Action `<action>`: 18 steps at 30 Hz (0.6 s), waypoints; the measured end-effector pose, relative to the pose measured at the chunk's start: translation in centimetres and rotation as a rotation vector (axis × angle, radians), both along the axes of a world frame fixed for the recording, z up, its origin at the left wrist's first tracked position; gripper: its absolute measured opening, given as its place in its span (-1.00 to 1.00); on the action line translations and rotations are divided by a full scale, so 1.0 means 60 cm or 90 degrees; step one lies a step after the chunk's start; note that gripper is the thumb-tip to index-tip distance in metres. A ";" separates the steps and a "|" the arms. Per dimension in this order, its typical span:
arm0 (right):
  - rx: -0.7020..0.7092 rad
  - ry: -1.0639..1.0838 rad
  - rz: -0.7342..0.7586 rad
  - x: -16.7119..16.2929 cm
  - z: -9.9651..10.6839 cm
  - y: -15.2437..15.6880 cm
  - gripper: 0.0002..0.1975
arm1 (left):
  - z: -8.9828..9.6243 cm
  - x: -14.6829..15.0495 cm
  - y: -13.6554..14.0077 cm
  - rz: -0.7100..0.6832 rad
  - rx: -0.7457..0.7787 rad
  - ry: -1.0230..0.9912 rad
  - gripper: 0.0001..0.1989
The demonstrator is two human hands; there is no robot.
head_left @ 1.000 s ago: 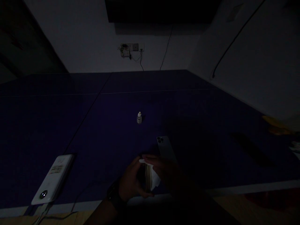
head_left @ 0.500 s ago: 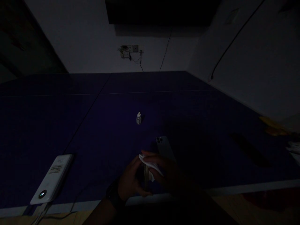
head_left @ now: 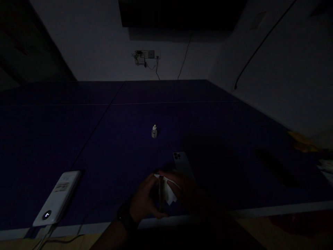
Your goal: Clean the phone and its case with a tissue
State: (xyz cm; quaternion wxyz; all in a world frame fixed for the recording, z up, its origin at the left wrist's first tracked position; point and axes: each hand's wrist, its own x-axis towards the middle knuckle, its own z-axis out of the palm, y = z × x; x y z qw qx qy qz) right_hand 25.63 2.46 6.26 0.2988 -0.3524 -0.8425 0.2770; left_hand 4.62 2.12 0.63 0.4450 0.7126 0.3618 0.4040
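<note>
Left grip [head_left: 142, 202] clasps a thin slab [head_left: 161, 195] (dim, perhaps phone-like); right grip [head_left: 186, 187] holds limp white cloth [head_left: 170, 196].

On my purple table [head_left: 125, 132] stands a dropper bottle [head_left: 154, 133]; nearer me than it lie a power bank [head_left: 60, 194], left, and a smartphone [head_left: 183, 164], right.

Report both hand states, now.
Left hand: closed, holding a slim object, too dark to identify.
Right hand: closed, holding a white cloth or tissue against that object.
</note>
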 end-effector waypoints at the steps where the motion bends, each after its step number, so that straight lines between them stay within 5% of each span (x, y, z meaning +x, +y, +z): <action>1: -0.038 0.027 -0.018 -0.002 0.001 0.002 -0.58 | 0.001 0.000 0.000 -0.002 0.000 0.000 0.06; 4: -0.053 0.084 -0.005 0.001 0.007 0.000 -0.60 | -0.001 0.000 -0.001 -0.003 -0.008 0.010 0.05; 9: 0.087 0.035 0.125 0.007 0.013 -0.004 -0.58 | -0.011 0.000 -0.001 0.017 0.001 0.006 -0.01; 15: 0.109 0.049 0.020 -0.006 0.010 0.004 -0.54 | -0.015 0.000 0.004 -0.009 0.027 0.018 0.13; 18: 0.143 -0.005 0.093 0.004 0.004 -0.005 -0.53 | -0.013 -0.003 0.004 -0.008 0.039 0.065 0.03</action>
